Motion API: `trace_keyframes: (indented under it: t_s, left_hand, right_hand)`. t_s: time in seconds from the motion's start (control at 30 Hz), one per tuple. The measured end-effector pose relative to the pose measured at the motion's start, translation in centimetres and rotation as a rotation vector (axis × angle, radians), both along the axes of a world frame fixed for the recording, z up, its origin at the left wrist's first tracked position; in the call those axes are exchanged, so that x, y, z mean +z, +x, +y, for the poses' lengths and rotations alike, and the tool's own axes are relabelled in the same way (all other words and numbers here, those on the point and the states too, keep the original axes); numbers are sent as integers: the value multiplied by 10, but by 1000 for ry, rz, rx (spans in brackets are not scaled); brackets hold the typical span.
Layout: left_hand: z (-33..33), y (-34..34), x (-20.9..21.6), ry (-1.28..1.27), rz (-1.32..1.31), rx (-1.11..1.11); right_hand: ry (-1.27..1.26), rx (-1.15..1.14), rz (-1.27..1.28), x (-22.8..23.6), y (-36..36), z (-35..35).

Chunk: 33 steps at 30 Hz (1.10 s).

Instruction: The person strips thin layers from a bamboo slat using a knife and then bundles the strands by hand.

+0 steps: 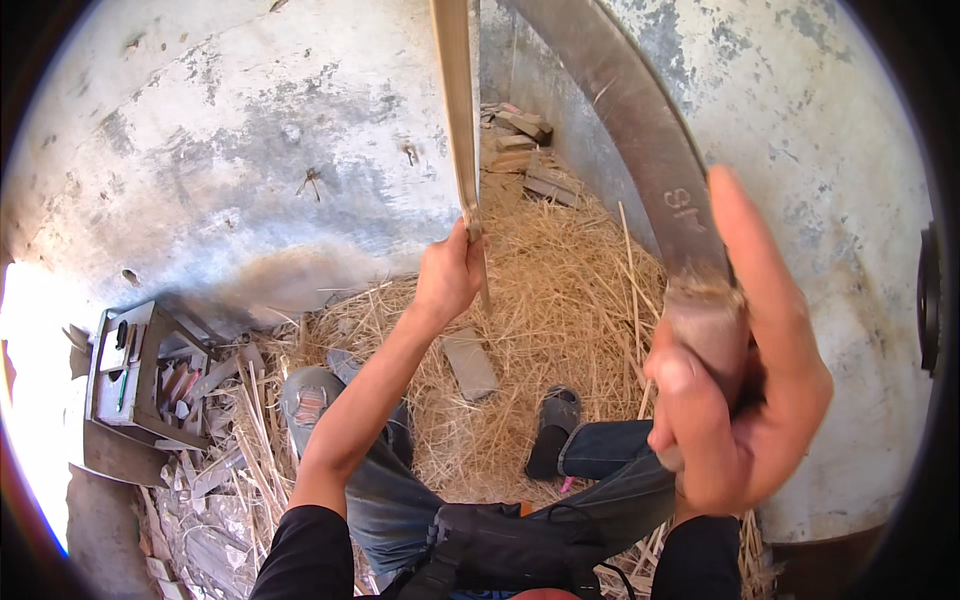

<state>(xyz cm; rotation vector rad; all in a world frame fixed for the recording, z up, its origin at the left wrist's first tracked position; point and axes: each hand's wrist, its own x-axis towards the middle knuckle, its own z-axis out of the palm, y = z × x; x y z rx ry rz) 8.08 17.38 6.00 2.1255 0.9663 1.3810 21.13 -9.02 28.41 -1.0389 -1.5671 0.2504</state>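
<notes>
In my left hand [447, 275] is the lower end of a long, thin bamboo strip [457, 110], its fingers closed around it. The strip stands nearly upright and runs out of the top of the view; a short tip shows below the fist. Close to the camera, my right hand [765, 400] grips the handle of a large curved knife [655, 150]. Its forefinger stretches up along the blade's edge side, while the thumb presses on the handle. The blade arcs up and to the left, beside the strip and apart from it; its far end is out of view.
Pale shavings [560, 270] cover the floor between my feet. A flat brick [469, 364] lies among them, and wood blocks [520, 130] are heaped in the corner. A small wooden stand [145, 410] with tools on it is at left. Weathered walls [270, 150] rise close by.
</notes>
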Motion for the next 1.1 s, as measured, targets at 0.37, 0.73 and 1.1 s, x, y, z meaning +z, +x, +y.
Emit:
trace_keyframes:
  t_s: [0.37, 0.73, 1.1]
  left_hand:
    - [-2, -9, -10, -15, 174, 49]
    - [-2, -8, -30, -4, 158, 54]
    - [-8, -46, -30, 113, 57, 51]
  right_hand:
    - [-42, -93, 84, -2, 17, 8]
    - [-137, -111, 166, 8, 15, 11]
    - [-143, -35, 73, -10, 15, -2]
